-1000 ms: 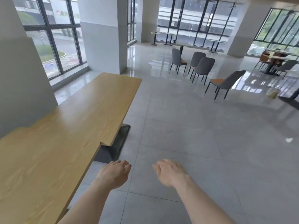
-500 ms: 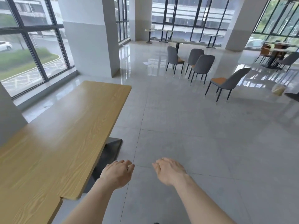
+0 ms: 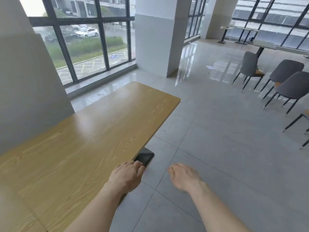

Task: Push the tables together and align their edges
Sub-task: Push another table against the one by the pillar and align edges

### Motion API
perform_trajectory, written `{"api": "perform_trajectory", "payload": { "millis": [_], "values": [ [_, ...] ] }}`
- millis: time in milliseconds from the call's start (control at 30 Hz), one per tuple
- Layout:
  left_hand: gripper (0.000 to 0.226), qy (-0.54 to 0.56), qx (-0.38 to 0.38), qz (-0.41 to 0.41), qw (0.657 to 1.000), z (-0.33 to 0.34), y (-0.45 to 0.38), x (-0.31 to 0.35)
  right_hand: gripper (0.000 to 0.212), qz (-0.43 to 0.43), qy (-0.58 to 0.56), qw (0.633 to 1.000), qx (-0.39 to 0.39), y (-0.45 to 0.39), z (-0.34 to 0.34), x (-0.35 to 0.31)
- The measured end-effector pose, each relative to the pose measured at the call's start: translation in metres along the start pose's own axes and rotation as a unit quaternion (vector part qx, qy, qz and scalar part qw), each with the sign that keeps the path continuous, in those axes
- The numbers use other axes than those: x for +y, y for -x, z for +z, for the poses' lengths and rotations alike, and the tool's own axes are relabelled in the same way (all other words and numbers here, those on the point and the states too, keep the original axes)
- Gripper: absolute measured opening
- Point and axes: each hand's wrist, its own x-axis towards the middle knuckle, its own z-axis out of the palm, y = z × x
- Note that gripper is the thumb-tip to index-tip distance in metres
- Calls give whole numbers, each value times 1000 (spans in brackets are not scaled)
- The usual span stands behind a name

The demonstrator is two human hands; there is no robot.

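A long light-wood table runs from the lower left toward the window. A second wood table butts against its near end at a thin seam in the bottom left corner. The first table's black base shows under its right edge. My left hand hovers at that right edge, just before the base, fingers loosely bent and holding nothing; whether it touches the top I cannot tell. My right hand hangs over the floor to the right, palm down and empty.
A grey wall stands against the tables' left side and a white pillar rises beyond the far end. Grey chairs and more tables stand at the right and back on the tiled floor.
The view has swung left and forward along the tables. My left hand has come from over the floor to the table's right edge. The right hand keeps its pose.
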Motion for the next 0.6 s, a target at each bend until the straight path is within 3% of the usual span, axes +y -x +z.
{"api": "perform_trajectory", "payload": {
  "millis": [167, 300, 467, 600],
  "values": [
    [53, 55, 40, -120, 990, -20, -35, -70, 52, -110, 53, 992, -15, -103, -17, -68],
    [52, 106, 95, -233, 962, -19, -41, -129, 51, -205, 101, 972, -48, -176, -7, -134],
    [50, 104, 169, -355, 914, 16, -29, -169, 53, -332, 132, 934, -28, -221, 22, -201],
    [53, 74, 210, -411, 884, 57, -29, -175, 56, -403, 121, 907, -24, -244, 66, -217]
  ]
}}
